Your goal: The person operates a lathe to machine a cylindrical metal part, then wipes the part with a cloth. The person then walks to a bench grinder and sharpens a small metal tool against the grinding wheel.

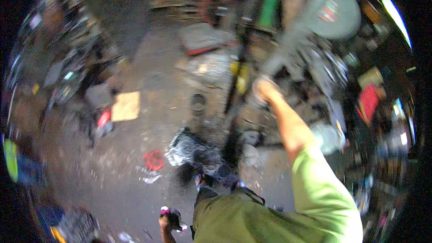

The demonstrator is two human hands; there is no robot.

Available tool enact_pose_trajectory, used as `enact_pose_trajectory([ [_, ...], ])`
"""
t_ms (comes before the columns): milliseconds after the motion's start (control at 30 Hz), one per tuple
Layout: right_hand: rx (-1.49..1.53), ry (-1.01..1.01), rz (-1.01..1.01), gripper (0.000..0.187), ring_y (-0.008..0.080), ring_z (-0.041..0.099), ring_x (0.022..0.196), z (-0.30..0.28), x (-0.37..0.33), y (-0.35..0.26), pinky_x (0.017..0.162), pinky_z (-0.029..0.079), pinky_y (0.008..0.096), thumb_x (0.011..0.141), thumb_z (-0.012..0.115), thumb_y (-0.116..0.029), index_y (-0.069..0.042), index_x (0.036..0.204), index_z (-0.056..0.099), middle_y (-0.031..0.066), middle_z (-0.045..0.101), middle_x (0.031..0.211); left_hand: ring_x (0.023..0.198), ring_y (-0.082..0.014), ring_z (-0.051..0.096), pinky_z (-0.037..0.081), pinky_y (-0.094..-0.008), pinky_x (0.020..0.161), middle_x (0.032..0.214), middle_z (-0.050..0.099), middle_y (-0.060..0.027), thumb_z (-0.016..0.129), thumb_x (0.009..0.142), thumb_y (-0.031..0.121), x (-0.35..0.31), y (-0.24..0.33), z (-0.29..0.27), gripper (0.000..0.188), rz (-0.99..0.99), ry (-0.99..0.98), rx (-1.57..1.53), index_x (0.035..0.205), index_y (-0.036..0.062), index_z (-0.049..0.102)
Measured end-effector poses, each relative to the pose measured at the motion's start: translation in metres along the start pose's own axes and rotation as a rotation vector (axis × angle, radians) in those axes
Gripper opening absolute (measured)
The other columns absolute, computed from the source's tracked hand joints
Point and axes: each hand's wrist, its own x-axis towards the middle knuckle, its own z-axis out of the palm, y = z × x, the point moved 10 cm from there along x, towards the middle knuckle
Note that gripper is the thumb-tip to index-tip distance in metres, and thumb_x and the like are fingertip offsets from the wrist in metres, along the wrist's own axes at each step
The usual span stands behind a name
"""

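Motion blurs much of the head view. My right arm, in a green sleeve, stretches forward, and my right hand [268,91] is at the near end of a long grey machine part [290,40]. Its fingers are too smeared to show whether they grip it. Low on my left side, my left hand [165,222] is closed around a small dark object [174,219] with pink and white ends, whose kind I cannot make out. A large pale-green round cover [337,15] sits beside the far end of the grey part.
Between my feet and the machine lies a crumpled grey-and-white heap [193,150]. Left of it is a red round thing [154,159] on the floor. Farther left lies a tan square sheet [126,106]. A grey slab with a red edge [202,38] lies ahead. Cluttered scrap lines both sides.
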Motion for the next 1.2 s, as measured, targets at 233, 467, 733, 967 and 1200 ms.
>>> enact_pose_trajectory([
  [233,-0.163,-0.153,0.026,0.036,0.0285,0.062,0.114,0.007,0.008,-0.015,0.092,0.051,0.0422,0.070,0.066,-0.008,-0.007,0.105,0.073,0.0171,0.066,0.119,0.061,-0.0246,0.062,0.050,-0.0377,0.053,0.075,0.065,-0.0133,0.059,0.087,0.036,0.011,-0.008,0.035,0.038,0.108,-0.407,0.217,0.083,-0.0018,0.064],
  [467,-0.118,-0.395,0.026,0.040,0.0266,0.063,0.112,0.035,0.014,-0.006,0.084,0.055,0.0409,0.063,0.065,-0.006,-0.010,0.102,0.075,0.0121,0.067,0.118,0.063,-0.0276,0.062,0.049,-0.0388,0.052,0.078,0.065,-0.0164,0.059,0.085,0.038,-0.017,0.016,0.027,0.040,0.126,-0.268,0.155,0.086,-0.0020,0.062],
  [733,-0.117,-0.557,0.063,0.034,0.0247,0.065,0.105,0.011,-0.014,-0.017,0.085,0.051,0.0443,0.073,0.059,-0.012,-0.007,0.104,0.072,0.0148,0.068,0.117,0.066,-0.0301,0.062,0.051,-0.0403,0.058,0.081,0.064,-0.0144,0.058,0.087,0.039,-0.024,0.017,0.042,0.040,-0.043,-0.491,0.168,0.092,0.0003,0.060],
  [967,-0.010,-0.284,-0.047,0.034,0.0263,0.067,0.103,-0.094,-0.058,-0.061,0.081,0.054,0.0393,0.074,0.065,-0.019,-0.002,0.103,0.071,0.0155,0.069,0.113,0.068,-0.0272,0.062,0.052,-0.0392,0.060,0.082,0.064,-0.0118,0.058,0.087,0.038,0.020,-0.012,0.083,0.035,-0.123,-0.517,0.410,0.091,0.0031,0.061],
  [1200,0.197,0.095,-0.146,0.027,0.0327,0.068,0.092,-0.241,-0.170,-0.035,0.077,0.054,0.0403,0.072,0.066,-0.011,-0.002,0.098,0.072,0.0206,0.070,0.094,0.070,-0.0243,0.062,0.052,-0.0381,0.062,0.082,0.064,-0.0093,0.058,0.087,0.036,0.038,-0.005,0.114,0.030,-0.083,-0.445,0.560,0.089,0.0059,0.061],
])
